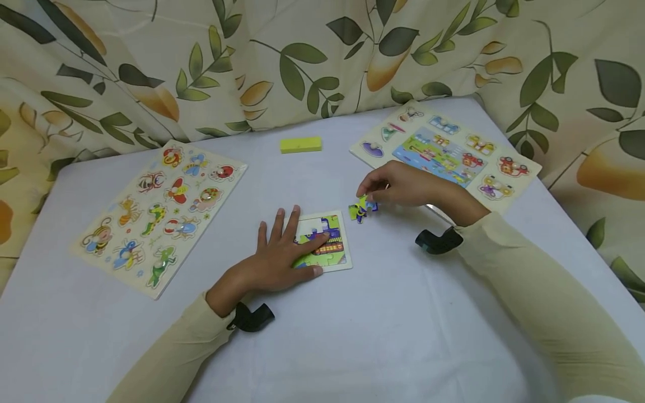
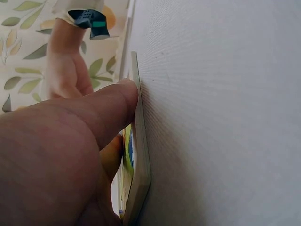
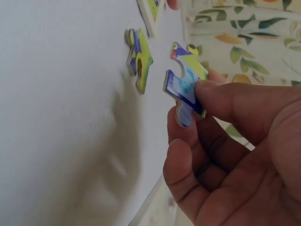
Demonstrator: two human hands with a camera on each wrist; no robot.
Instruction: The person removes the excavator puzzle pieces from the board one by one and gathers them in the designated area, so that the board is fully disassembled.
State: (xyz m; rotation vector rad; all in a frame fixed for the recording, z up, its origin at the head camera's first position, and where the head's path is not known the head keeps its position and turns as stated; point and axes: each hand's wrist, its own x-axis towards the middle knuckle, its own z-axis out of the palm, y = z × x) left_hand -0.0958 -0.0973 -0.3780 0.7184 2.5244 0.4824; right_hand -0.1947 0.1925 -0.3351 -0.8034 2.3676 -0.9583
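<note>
My left hand rests with spread, straight fingers on a small square jigsaw puzzle tray. The tray has a pale rim and a partly filled green, purple and orange picture. In the left wrist view the thumb lies on the tray's edge. My right hand is to the right of the tray. Its thumb and fingers pinch a blue, white and yellow-green puzzle piece, raised off the table in the right wrist view. Beside it a second, yellow-green and purple puzzle piece lies on the white cloth.
At the left lies a board with insect pictures. A vehicle picture board lies at the back right, under or close behind the right forearm. A yellow block stands at the back middle, before a leaf-patterned curtain.
</note>
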